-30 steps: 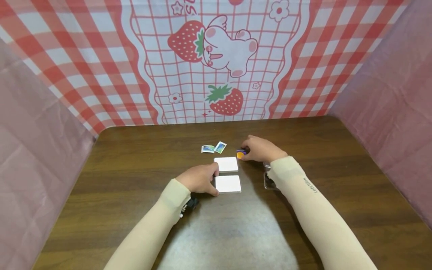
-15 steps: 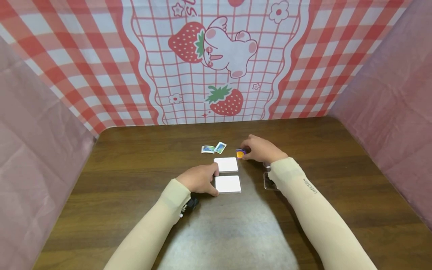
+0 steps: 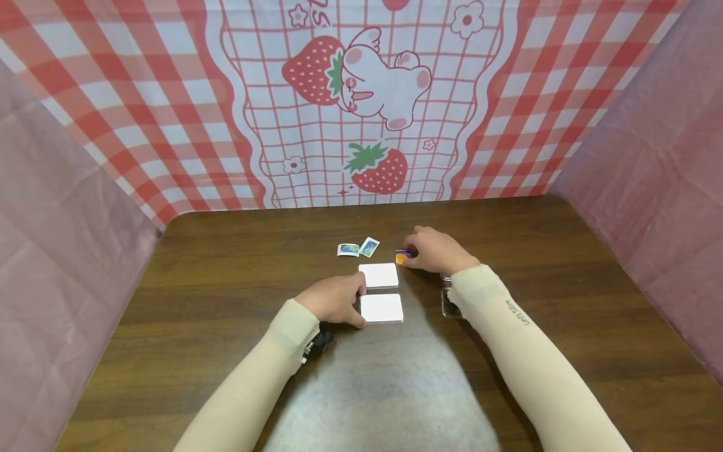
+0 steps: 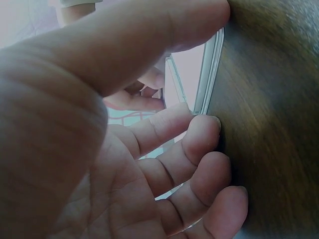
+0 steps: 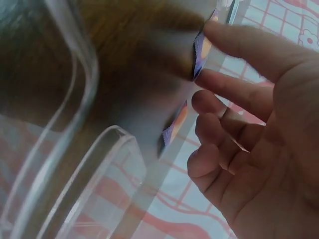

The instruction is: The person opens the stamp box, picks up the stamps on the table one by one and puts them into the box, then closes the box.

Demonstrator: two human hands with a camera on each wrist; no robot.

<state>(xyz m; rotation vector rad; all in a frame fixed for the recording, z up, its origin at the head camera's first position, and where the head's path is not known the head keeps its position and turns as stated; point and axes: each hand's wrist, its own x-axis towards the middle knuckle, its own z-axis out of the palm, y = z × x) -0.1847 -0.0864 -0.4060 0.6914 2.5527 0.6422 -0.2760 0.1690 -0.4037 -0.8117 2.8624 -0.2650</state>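
Two white rectangles lie one behind the other, the far white rectangle (image 3: 378,275) and the near white rectangle (image 3: 382,308), each with a clear rim. My left hand (image 3: 333,300) holds the near one at its left side, thumb at the front corner and index finger at the back. My right hand (image 3: 440,250) pinches a small purple and orange stamp (image 5: 203,50) with a jagged edge, thumb and index finger at its two ends. A second purple and orange stamp (image 5: 175,127) lies beyond the curled fingers, hidden by this hand in the head view.
Two small blue-green stamps with white borders, a left one (image 3: 348,250) and a right one (image 3: 369,247), lie behind the white rectangles. A clear plastic case (image 3: 452,304) shows partly under my right forearm, with another clear edge (image 3: 446,277) behind it. A checked cloth (image 3: 390,94) hangs behind the table.
The stamp at my right fingertips has shifted and turned very slightly. My left hand and the white rectangles have stayed where they were.
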